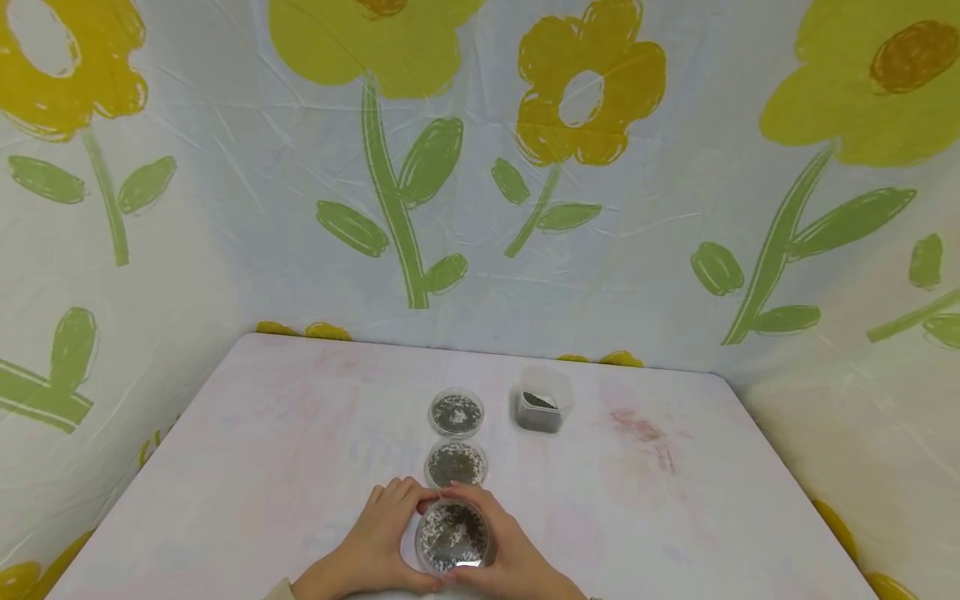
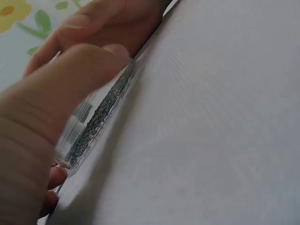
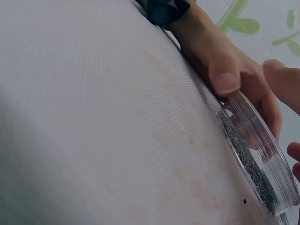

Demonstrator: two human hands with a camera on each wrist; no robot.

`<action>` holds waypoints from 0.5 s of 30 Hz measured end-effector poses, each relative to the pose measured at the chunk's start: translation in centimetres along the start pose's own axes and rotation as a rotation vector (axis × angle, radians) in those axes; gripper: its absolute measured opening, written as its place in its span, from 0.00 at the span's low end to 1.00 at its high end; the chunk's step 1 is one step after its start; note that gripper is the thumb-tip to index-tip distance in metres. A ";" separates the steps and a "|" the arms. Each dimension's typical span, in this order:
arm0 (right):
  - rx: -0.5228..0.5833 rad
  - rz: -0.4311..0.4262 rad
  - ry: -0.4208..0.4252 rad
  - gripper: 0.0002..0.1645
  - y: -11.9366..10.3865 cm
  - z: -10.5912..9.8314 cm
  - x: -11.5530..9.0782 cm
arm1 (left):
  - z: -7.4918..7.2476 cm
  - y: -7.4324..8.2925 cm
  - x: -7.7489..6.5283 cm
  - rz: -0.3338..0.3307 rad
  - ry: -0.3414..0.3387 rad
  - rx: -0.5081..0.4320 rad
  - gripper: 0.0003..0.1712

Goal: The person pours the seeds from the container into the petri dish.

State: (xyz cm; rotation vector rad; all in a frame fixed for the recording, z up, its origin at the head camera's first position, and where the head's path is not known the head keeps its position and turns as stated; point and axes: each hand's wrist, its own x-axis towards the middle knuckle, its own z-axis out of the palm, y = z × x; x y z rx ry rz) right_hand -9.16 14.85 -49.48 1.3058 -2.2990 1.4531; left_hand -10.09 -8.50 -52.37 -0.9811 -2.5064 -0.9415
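Nearest to me on the table is a clear round petri dish (image 1: 452,535) with dark granules and white bits showing. My left hand (image 1: 386,533) curves round its left side, and my right hand (image 1: 510,542) holds the right side. The thumbs lie along the near rim while the fingers reach round the far rim. In the left wrist view, the left thumb (image 2: 70,84) crosses in front of the dish, hiding part of it. The right wrist view shows the left thumb (image 3: 225,79) at the rim and a layer of dark grains (image 3: 248,164) low inside.
Just beyond the hands sits a second dish (image 1: 456,464) of similar look, with a third dish (image 1: 456,414) behind it in a row. To their right stands a small clear tub (image 1: 540,417) holding dark material. A flower-printed cloth (image 1: 480,208) hangs behind the table (image 1: 285,450).
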 end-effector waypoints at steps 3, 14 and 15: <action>0.015 -0.006 0.042 0.48 -0.1 0.0 0.2 | -0.2 -0.2 -0.1 0.002 0.014 -0.021 0.48; -0.145 -0.012 0.173 0.41 0.1 -2.6 0.8 | -2.0 -1.6 0.4 -0.090 -0.059 -0.204 0.24; -0.158 -0.013 0.189 0.41 0.0 -3.1 0.8 | -2.3 -1.7 0.5 -0.099 -0.070 -0.203 0.23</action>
